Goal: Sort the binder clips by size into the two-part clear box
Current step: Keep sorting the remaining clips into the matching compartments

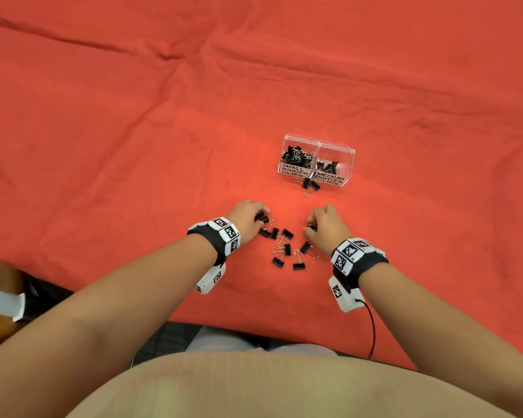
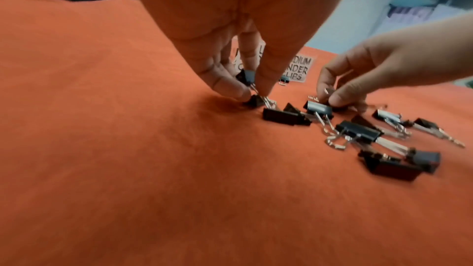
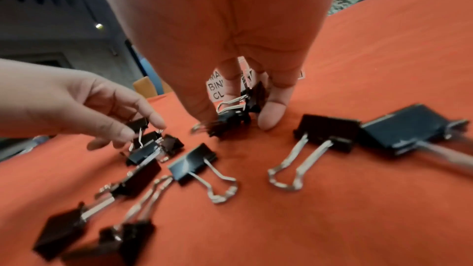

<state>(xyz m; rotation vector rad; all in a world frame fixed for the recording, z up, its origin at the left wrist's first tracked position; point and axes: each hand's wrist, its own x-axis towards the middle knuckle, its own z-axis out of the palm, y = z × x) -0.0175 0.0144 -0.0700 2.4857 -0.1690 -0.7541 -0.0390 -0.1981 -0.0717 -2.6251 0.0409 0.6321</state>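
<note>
The clear two-part box (image 1: 290,140) stands beyond my hands; its left half is labelled small and its right half medium, and both hold black clips. Several black binder clips (image 1: 284,245) lie loose on the red cloth between my wrists. My left hand (image 1: 261,217) pinches a small clip (image 2: 247,77) at the pile's left end, its fingertips (image 2: 240,93) down on another clip (image 2: 256,102). My right hand (image 1: 310,224) is curled round a clip (image 3: 254,96) at the pile's right end, with more clips (image 3: 227,121) bunched under its fingers (image 3: 271,116).
Two clips (image 1: 310,184) lie on the red cloth (image 1: 133,146) just in front of the box. The cloth is wrinkled and runs wide on all sides. A black cable (image 1: 372,327) trails from my right wrist camera. The table's near edge is at my body.
</note>
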